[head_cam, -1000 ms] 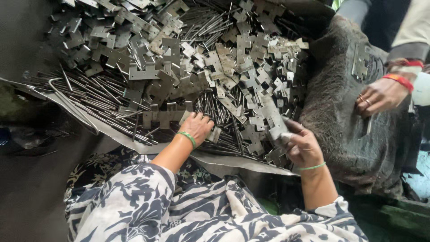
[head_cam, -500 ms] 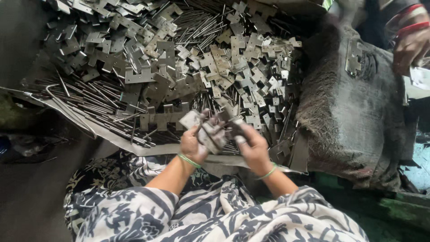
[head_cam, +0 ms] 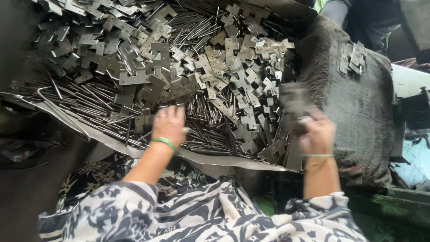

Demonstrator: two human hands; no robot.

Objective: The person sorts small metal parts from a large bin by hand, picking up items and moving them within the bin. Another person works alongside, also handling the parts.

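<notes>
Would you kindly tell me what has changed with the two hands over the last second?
Half a second ago both hands met over a cluster of metal plates at the pile's near edge. Now they have parted: the left hand lies on the thin rods, and the right hand, blurred, has swung right toward the dark cloth, gripping a stack of plates. The heap of hinge plates stayed put.
</notes>
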